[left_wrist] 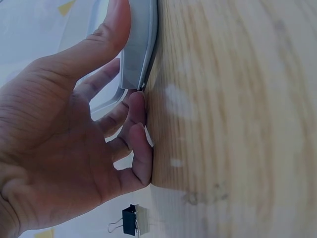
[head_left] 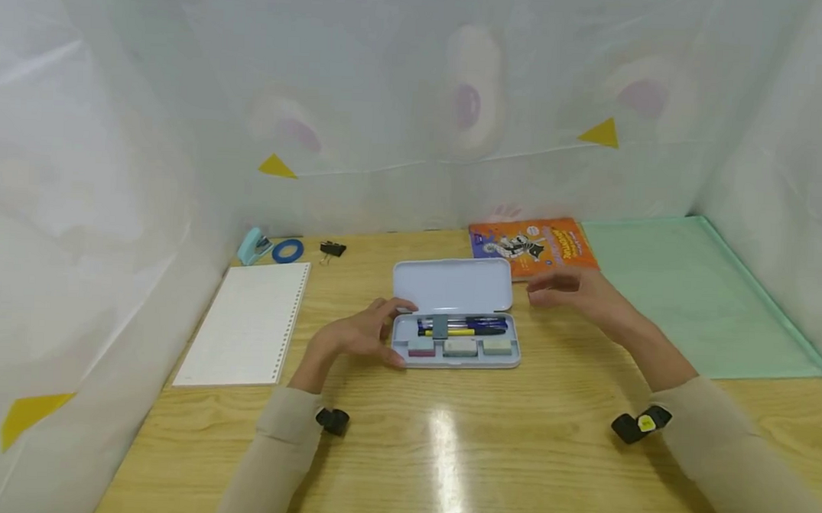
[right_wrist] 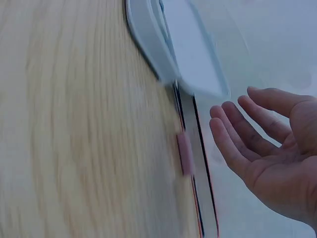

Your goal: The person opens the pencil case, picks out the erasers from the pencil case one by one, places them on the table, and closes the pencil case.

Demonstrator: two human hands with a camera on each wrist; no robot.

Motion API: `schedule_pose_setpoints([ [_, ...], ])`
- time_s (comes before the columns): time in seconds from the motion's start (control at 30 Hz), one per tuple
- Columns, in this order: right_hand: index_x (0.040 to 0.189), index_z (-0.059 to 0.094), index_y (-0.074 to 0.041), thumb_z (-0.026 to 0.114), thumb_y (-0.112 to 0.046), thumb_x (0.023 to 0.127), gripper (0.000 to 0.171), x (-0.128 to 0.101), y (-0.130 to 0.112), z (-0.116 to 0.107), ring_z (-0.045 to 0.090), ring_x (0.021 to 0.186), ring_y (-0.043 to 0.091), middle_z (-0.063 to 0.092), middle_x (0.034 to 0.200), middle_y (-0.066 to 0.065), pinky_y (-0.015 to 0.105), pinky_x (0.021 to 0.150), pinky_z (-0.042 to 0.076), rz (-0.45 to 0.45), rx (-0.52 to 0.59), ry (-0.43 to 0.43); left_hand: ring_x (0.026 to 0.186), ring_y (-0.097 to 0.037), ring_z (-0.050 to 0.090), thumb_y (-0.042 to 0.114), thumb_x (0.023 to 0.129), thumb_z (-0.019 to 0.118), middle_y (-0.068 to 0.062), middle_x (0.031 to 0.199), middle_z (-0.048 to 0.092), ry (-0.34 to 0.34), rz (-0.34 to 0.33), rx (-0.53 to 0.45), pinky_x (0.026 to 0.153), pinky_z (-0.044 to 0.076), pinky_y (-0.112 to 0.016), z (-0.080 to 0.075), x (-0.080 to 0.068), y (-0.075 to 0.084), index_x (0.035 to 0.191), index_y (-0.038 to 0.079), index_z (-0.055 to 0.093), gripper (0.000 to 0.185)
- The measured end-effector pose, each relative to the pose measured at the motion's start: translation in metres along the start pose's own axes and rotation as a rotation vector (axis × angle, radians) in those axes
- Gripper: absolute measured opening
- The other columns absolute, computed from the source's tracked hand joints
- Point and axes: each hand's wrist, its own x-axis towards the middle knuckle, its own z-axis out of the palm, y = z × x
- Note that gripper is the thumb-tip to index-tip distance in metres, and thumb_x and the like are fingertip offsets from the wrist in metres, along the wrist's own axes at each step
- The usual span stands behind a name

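A pale blue pencil case [head_left: 455,363] lies on the table with its lid [head_left: 452,285] raised at the back. Several pens [head_left: 464,325] sit under a grey-blue strap [head_left: 440,327]. Along the front compartment are a two-tone eraser [head_left: 421,348] and two pale blocks. My left hand [head_left: 365,331] grips the case's left end, thumb at the front corner and fingers toward the hinge. My right hand [head_left: 577,298] hovers beside the lid's right side, fingers loosely bent and holding nothing. In the right wrist view a small pink block [right_wrist: 185,153] lies near those fingers, against the book's edge.
Behind the case lies an orange book [head_left: 535,245], partly on a green mat [head_left: 712,300]. At the left are a white spiral notebook [head_left: 246,322], a light blue stapler [head_left: 251,247], a blue tape ring [head_left: 288,251] and a black binder clip [head_left: 332,248]. Plastic sheeting walls the table.
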Motion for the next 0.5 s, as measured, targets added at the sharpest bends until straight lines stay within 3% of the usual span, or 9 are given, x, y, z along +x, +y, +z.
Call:
schedule_pose_setpoints([
  [0.1, 0.129, 0.069, -0.004, 0.072, -0.022, 0.1, 0.034, 0.007, -0.011, 0.018, 0.067, 0.116, 0.028, 0.07, 0.127, 0.014, 0.03, 0.095, 0.052, -0.098, 0.038, -0.07, 0.126, -0.029, 0.045, 0.029, 0.08, 0.093, -0.011, 0.147, 0.039, 0.001, 0.005, -0.001, 0.11, 0.039, -0.048, -0.001, -0.001, 0.001, 0.154, 0.03, 0.039, 0.092],
  [0.23, 0.127, 0.069, -0.002, 0.071, -0.014, 0.101, 0.029, 0.018, -0.019, 0.045, 0.068, 0.113, 0.028, 0.071, 0.125, 0.017, 0.026, 0.091, 0.055, -0.177, 0.056, -0.149, 0.128, -0.029, 0.045, 0.029, 0.08, 0.093, -0.011, 0.147, 0.039, 0.002, 0.008, -0.004, 0.111, 0.039, -0.049, -0.001, -0.001, 0.001, 0.154, 0.029, 0.039, 0.092],
  [0.5, 0.125, 0.071, -0.003, 0.071, -0.009, 0.099, 0.026, 0.038, -0.033, 0.087, 0.067, 0.111, 0.028, 0.072, 0.123, 0.015, 0.036, 0.092, 0.053, -0.245, -0.008, -0.216, 0.126, -0.028, 0.044, 0.031, 0.08, 0.093, -0.009, 0.145, 0.039, 0.002, 0.007, -0.002, 0.11, 0.039, -0.047, 0.0, -0.001, -0.002, 0.154, 0.031, 0.039, 0.091],
])
